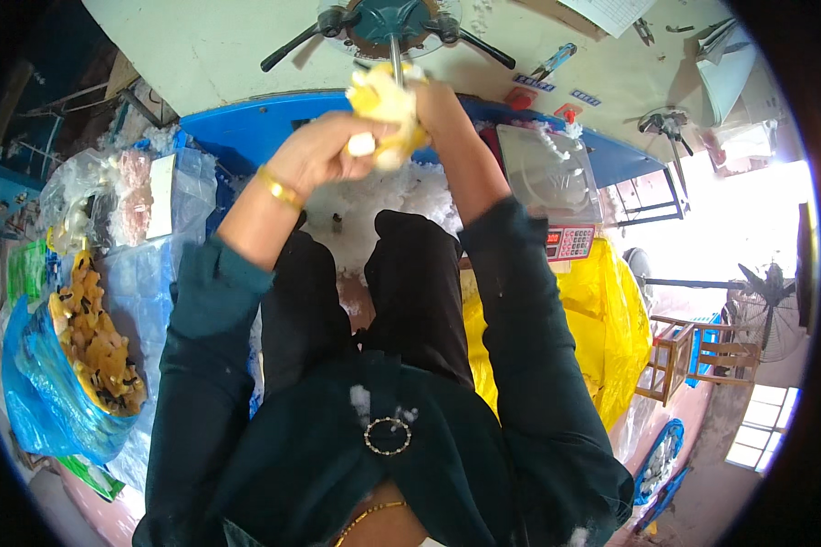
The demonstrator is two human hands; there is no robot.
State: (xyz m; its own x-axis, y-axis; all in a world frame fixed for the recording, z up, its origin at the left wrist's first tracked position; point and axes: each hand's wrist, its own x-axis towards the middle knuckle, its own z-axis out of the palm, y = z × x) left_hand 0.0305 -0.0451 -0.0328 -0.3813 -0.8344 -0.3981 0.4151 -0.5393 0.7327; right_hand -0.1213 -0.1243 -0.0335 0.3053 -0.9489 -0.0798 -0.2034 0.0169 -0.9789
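- Bag (36, 401), blue and full of yellow toy skins (96, 342), sits far to the left.
- Left hand (324, 150), with a gold bangle (280, 190) on its wrist, has its grip closed tight around a yellow soft toy (385, 105).
- The toy is held up on a metal tube (396, 47), above a heap of white stuffing (383, 196).
- Right hand (435, 102) holds the toy's other side, but how closed its grip is cannot be told.
- A scale (556, 182) and a yellow bag (602, 319) are to the right.
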